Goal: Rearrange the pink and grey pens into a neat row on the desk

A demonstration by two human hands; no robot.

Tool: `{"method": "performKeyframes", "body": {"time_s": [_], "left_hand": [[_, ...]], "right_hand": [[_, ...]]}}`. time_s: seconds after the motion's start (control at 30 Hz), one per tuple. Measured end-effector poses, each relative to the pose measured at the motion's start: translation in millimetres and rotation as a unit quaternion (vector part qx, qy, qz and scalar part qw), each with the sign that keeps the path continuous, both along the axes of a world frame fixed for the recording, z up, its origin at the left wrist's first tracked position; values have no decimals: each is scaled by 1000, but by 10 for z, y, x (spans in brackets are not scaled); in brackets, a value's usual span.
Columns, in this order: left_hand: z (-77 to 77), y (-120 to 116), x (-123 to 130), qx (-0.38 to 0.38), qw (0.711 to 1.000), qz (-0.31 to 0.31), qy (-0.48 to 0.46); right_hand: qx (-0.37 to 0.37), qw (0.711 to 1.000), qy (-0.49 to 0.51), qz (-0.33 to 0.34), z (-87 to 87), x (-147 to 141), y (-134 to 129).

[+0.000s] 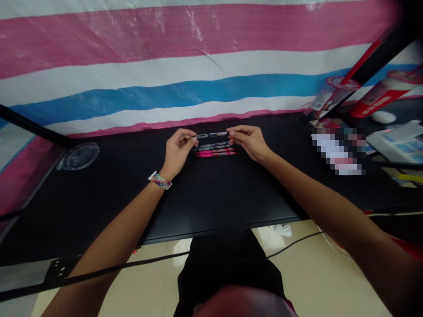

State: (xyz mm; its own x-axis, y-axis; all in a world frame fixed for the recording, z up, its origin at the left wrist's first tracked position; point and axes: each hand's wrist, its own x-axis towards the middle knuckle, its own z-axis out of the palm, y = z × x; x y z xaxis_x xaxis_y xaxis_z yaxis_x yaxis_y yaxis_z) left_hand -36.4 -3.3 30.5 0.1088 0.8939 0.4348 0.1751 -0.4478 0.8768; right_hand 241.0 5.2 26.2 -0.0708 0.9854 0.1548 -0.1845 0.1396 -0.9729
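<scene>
A dark grey pen point(213, 135) lies crosswise between my two hands, just beyond a row of other pens. My left hand point(179, 147) pinches its left end between thumb and fingers. At the right end, my right hand point(247, 141) grips it the same way. Nearer to me on the black desk, more grey pens point(214, 145) lie side by side, parallel to the held one. Pink pens point(214, 153) with red ends make up the near side of the row. Whether the held pen touches the desk I cannot tell.
A clear plastic lid point(80, 156) lies at the left of the black desk point(205, 193). Toward the back right stand a plastic cup with a red straw point(330, 94) and a red-and-white cup point(380, 94). A white mouse point(384, 116) and papers lie there too. A striped sheet point(185, 66) hangs behind.
</scene>
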Motion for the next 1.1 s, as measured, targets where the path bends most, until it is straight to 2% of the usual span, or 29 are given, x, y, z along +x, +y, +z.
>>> {"method": "performKeyframes", "body": {"time_s": [0.23, 0.5, 0.73, 0.97, 1.1], "left_hand": [[19, 14, -22, 20, 996, 71, 44], [-76, 87, -68, 17, 998, 58, -9], [-63, 90, -71, 12, 997, 74, -27], [-53, 86, -68, 5, 997, 61, -51], [-45, 62, -76, -37, 999, -23, -5]], "right_hand": [[25, 1000, -11, 0, -29, 18, 21], [30, 999, -15, -40, -52, 54, 62], [21, 996, -10, -90, -70, 86, 107], [23, 996, 6, -89, -58, 77, 93], [29, 998, -38, -33, -62, 33, 32]]}}
